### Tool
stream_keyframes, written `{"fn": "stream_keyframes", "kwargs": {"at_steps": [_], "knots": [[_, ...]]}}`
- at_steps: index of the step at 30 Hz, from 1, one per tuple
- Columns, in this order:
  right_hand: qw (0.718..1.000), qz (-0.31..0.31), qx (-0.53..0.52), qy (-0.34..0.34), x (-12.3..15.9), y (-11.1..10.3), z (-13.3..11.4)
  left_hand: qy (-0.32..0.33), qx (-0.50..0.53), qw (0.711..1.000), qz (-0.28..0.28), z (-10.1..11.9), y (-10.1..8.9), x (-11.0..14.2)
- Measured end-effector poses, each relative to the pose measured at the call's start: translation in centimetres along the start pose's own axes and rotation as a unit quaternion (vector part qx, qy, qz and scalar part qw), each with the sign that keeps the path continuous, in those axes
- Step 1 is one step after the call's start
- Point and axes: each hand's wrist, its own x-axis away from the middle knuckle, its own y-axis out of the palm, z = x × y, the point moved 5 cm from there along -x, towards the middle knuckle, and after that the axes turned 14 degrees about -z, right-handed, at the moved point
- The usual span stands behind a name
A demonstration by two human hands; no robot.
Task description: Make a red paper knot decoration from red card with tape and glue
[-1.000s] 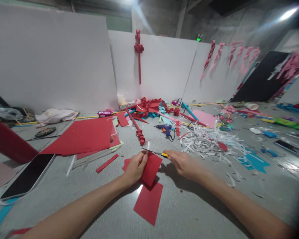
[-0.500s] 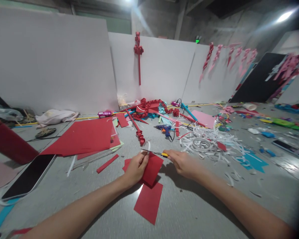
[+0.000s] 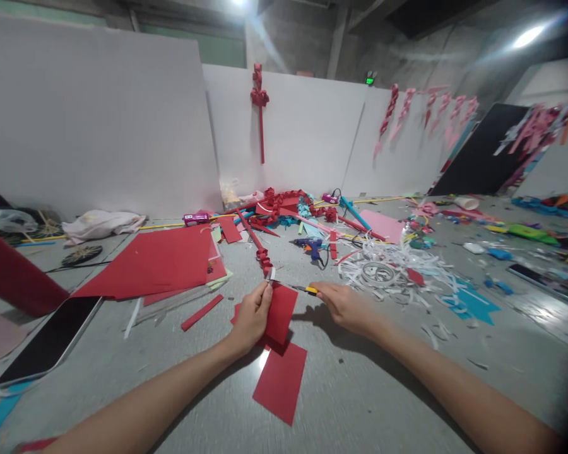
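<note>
Left hand: your left hand (image 3: pixel 252 318) is closed, thumb pressed on the fingers, and it pinches the red paper (image 3: pixel 284 312) by its left side.
Right hand: your right hand (image 3: pixel 348 307) is closed around the yellow handle of a small knife (image 3: pixel 311 291); thumb and forefinger are pressed together on it.
Red paper: it is in front of you, raised and tilted in your left hand, flat, with straight edges and a matte face.
Knife: its thin dark blade points left to the upper edge of the paper; whether they touch, I cannot tell.
White curl: a narrow curved piece (image 3: pixel 271 275) stands just above your left fingertips.
Red card: a smooth four-sided piece (image 3: pixel 281 384) lies on the grey, slightly shiny floor (image 3: pixel 355 403), below the held paper.
Red strip: a long, narrow piece (image 3: pixel 202 313) lies left of your left hand.
White strips: a loose, curly heap (image 3: pixel 392 271) lies beyond your right hand.
</note>
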Motion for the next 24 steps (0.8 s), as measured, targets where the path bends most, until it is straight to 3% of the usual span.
{"fn": "stream_keyframes", "kwargs": {"at_steps": [5, 8, 10, 12, 18, 24], "knots": [[0.999, 0.021, 0.027, -0.008, 0.8, -0.4, 2.4, -0.013, 0.0, 1.0, 0.022, -0.2, -0.4, 0.0], [0.995, 0.096, -0.019, -0.002, 1.2, -1.1, 3.6, -0.004, -0.008, 1.0, 0.026, -0.2, -0.5, 0.0], [0.984, 0.156, -0.084, 0.031, 1.3, -1.6, 4.0, 0.008, -0.02, 1.0, -0.007, -0.1, -0.1, 0.0], [0.969, 0.177, -0.162, 0.065, 1.1, -1.7, 3.7, 0.02, -0.029, 0.998, -0.058, 0.1, 0.5, 0.0], [0.923, 0.148, -0.346, 0.086, -0.3, -0.8, 1.1, 0.072, -0.061, 0.98, -0.176, 1.0, 1.8, 0.2], [0.896, 0.047, -0.437, 0.068, -1.1, 1.4, 0.2, 0.108, -0.079, 0.959, -0.251, 1.6, 2.4, 0.4]]}}
